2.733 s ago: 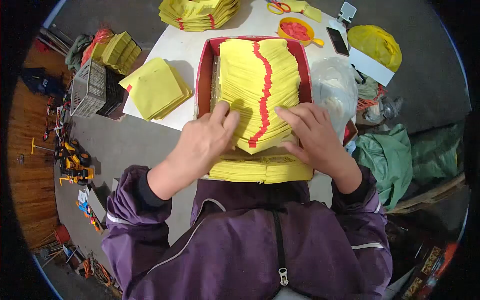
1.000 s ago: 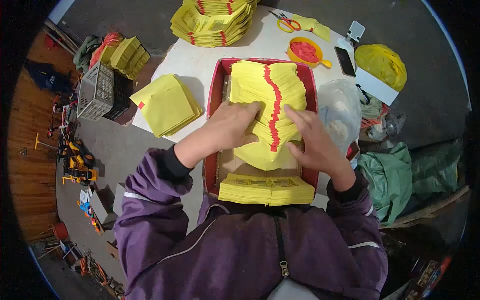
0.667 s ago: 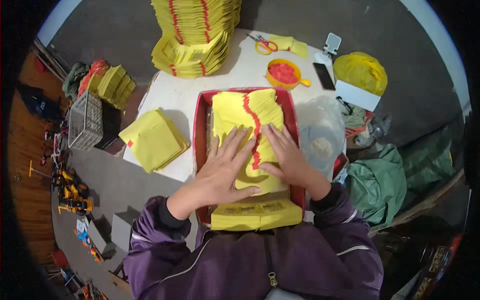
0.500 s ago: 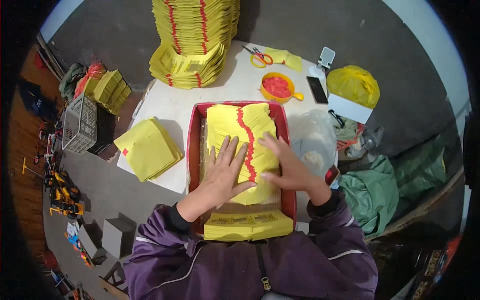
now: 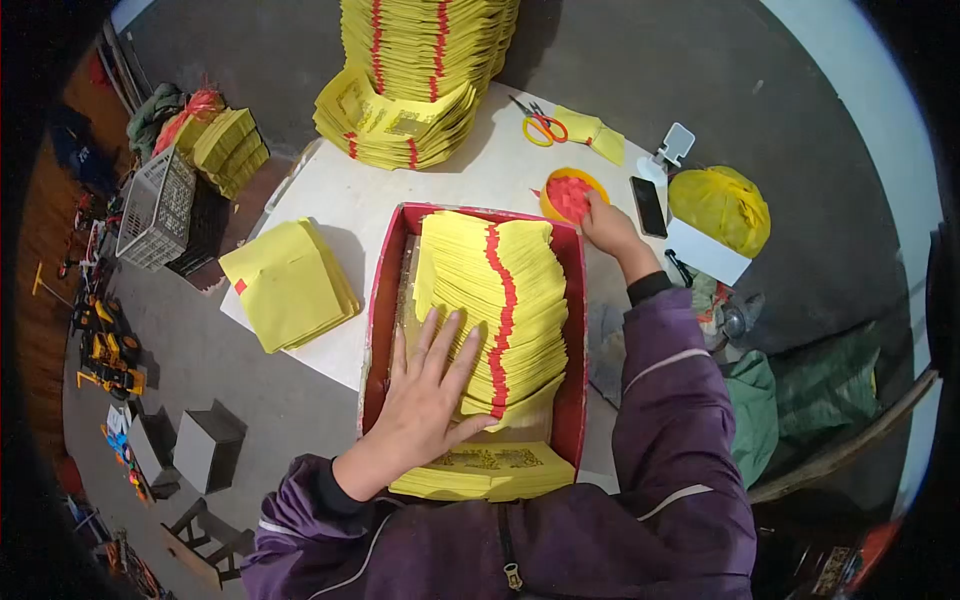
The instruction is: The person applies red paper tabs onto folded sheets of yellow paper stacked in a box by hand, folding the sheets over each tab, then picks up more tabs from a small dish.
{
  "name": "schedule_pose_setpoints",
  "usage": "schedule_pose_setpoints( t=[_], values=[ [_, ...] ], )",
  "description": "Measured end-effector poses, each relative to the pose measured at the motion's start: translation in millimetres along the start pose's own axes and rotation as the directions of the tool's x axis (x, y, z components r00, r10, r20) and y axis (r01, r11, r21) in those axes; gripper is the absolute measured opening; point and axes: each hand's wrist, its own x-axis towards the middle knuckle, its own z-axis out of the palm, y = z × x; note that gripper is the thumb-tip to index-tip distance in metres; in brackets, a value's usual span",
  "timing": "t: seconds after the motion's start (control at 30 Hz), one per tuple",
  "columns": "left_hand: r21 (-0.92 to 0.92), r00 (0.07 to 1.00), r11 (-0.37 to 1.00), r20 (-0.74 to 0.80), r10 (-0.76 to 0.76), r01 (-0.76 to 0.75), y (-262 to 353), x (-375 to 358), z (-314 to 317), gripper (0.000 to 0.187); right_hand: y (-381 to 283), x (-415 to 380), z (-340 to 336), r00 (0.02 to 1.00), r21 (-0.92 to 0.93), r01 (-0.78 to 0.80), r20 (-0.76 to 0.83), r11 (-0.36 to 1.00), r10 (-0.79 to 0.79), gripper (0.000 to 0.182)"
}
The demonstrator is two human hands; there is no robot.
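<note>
My left hand [image 5: 425, 400] lies with spread fingers on the lower left of a fanned row of yellow paper sheets [image 5: 535, 290]. A wavy line of red bands runs down the row, inside a red-walled box [image 5: 577, 350]. Beyond the box's upper right corner, my right hand [image 5: 615, 228] is closed at the handle side of a small orange bowl [image 5: 547, 205]. Red pieces [image 5: 568, 198] fill the bowl, and my hand covers its handle. Another yellow paper stack [image 5: 480, 485] with printed patterns sits at the box's near end.
A tall banded pile of yellow paper [image 5: 420, 50] stands at the back. A loose yellow stack [image 5: 290, 285] lies left on the white table [image 5: 330, 180]. Scissors [image 5: 540, 125], a black phone [image 5: 649, 206], a phone stand [image 5: 676, 145] and a yellow bag [image 5: 722, 210] are at the right.
My right hand has left the paper row and moved up and right to the bowl. My left hand stays on the paper. The view has shifted slightly.
</note>
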Motion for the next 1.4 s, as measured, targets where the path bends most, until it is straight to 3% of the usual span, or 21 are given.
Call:
schedule_pose_setpoints(
  t=[0.17,0.3,0.33,0.47,0.67,0.83,1.03,1.07,1.13,1.17,1.3,1.33,1.4],
  values=[
    [-0.007,1.000,1.000,-0.012,-0.006,0.006,2.4,-8.1,3.8,0.106,10.4,-19.6,-10.3,0.990,-0.102,-0.059,0.121,0.993,0.072,0.045],
    [0.002,0.999,0.999,-0.022,-0.036,0.036,6.2,-12.0,-2.9,0.108,27.3,2.1,27.9,0.937,0.260,0.346,-0.149,0.901,-0.316,0.044],
    [0.006,0.999,0.999,-0.026,-0.037,0.038,7.0,-14.2,-5.7,0.108,27.5,8.4,37.9,0.935,0.260,0.351,-0.153,0.900,-0.320,0.044],
    [0.001,0.994,0.998,-0.090,-0.069,0.069,12.9,-27.6,-15.1,0.110,22.4,28.7,71.7,0.992,0.297,0.004,-0.125,0.955,0.034,0.046],
    [-0.015,0.975,0.981,-0.103,-0.195,0.195,11.6,-57.2,-24.7,0.110,30.2,16.1,58.4,0.976,0.254,0.039,-0.217,0.967,0.017,0.048],
    [-0.035,0.960,0.966,-0.102,-0.259,0.257,12.4,-70.3,-27.2,0.110,54.5,11.9,51.2,0.953,0.301,-0.010,-0.287,0.953,0.101,0.046],
    [-0.042,0.957,0.965,-0.125,-0.263,0.260,16.1,-72.0,-29.6,0.107,42.5,-13.6,8.6,0.904,0.425,0.134,-0.422,0.895,0.065,0.045],
    [-0.052,0.955,0.964,-0.135,-0.264,0.259,15.6,-71.4,-29.6,0.106,37.3,-20.3,-0.9,0.911,0.427,0.132,-0.408,0.895,0.061,0.045],
    [-0.076,0.950,0.959,-0.140,-0.280,0.271,17.2,-77.7,-28.5,0.106,24.0,-36.5,-13.0,0.904,0.648,0.348,-0.422,0.677,-0.061,0.050],
    [-0.078,0.947,0.955,-0.126,-0.295,0.287,17.7,-80.8,-28.2,0.106,13.8,-50.5,-18.8,0.913,0.657,0.337,-0.404,0.674,-0.063,0.050],
    [-0.096,0.950,0.962,-0.161,-0.268,0.256,16.6,-81.0,-29.4,0.103,-50.9,-120.4,-50.2,0.919,0.795,0.341,-0.170,0.501,-0.356,0.049],
    [-0.097,0.949,0.961,-0.159,-0.272,0.259,16.5,-81.5,-29.8,0.103,-64.5,-134.9,-56.0,0.919,0.796,0.340,-0.167,0.500,-0.358,0.049],
    [-0.107,0.952,0.965,-0.167,-0.256,0.241,16.9,-83.0,-29.7,0.101,-90.8,-163.6,-64.8,0.929,0.782,0.232,-0.002,0.579,-0.369,0.054]
  ],
)
